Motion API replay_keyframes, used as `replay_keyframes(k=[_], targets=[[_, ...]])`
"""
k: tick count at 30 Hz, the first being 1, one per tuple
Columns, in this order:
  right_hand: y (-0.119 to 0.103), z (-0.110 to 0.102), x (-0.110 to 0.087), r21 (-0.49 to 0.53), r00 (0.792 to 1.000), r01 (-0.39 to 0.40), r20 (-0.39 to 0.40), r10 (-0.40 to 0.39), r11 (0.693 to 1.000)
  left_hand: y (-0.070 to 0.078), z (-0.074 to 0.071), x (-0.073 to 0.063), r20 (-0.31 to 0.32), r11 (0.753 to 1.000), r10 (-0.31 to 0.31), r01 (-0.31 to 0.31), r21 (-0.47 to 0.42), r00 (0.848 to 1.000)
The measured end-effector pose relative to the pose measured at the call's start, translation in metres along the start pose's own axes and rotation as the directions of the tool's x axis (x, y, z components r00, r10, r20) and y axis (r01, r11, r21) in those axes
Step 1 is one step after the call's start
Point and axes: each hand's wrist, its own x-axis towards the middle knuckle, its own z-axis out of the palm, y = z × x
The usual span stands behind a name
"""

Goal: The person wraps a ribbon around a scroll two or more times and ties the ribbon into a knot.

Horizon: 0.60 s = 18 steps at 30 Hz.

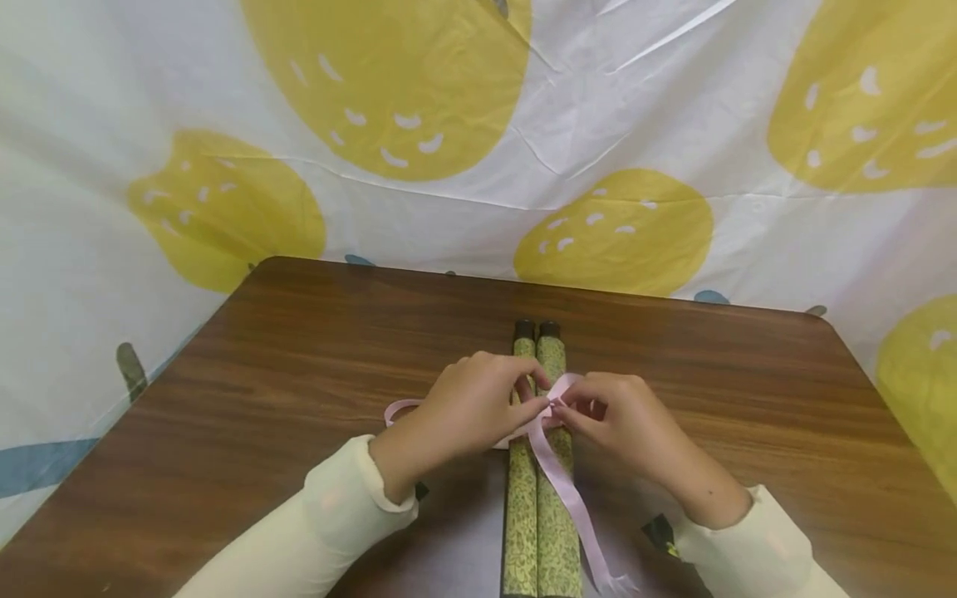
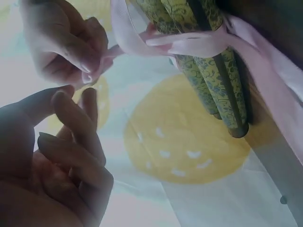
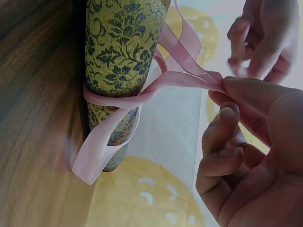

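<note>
Two slim rolls like scrolls, covered in green-gold floral brocade (image 1: 557,523) with dark end knobs, lie side by side in the head view. A pink ribbon (image 1: 570,494) passes around both, and a long frayed tail trails toward the near edge. My right hand (image 1: 624,415) pinches the ribbon (image 3: 189,81) between thumb and forefinger, pulling it away from the rolls (image 3: 120,47). Close by, my left hand (image 1: 474,403) hovers with its thumb and fingers loosely bent. Nothing shows between those left fingers (image 2: 71,113) in the left wrist view.
The rolls lie on a brown wood-grain table (image 1: 336,332). Behind it and at the sides hangs a white cloth (image 1: 419,220) with large yellow fruit prints. A pink ribbon loop (image 1: 399,407) lies left of the left hand. Small dark pieces (image 1: 660,531) show near the right cuff.
</note>
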Motion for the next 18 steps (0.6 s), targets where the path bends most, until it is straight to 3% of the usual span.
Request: replay_keyframes(k=[6,11,15,18], targets=[[0.0,0.004,0.002,-0.034,0.998,0.062,-0.006,-0.063,0.997,-0.002,0.007,0.009,0.027,1.0,-0.003,0.002,0.031,1.0],[0.0,0.005,0.002,-0.05,0.998,0.068,-0.009,-0.069,0.996,-0.003,0.009,0.01,0.042,1.0,-0.003,0.002,0.022,0.999],[-0.001,0.001,0.0,-0.106,0.999,-0.023,0.02,0.025,0.994,-0.003,0.012,0.013,0.047,0.999,0.007,-0.009,0.032,0.999],[-0.004,-0.006,-0.003,-0.201,0.991,-0.112,0.054,0.125,0.973,-0.002,0.013,0.016,0.039,1.0,0.013,-0.014,0.023,0.999]])
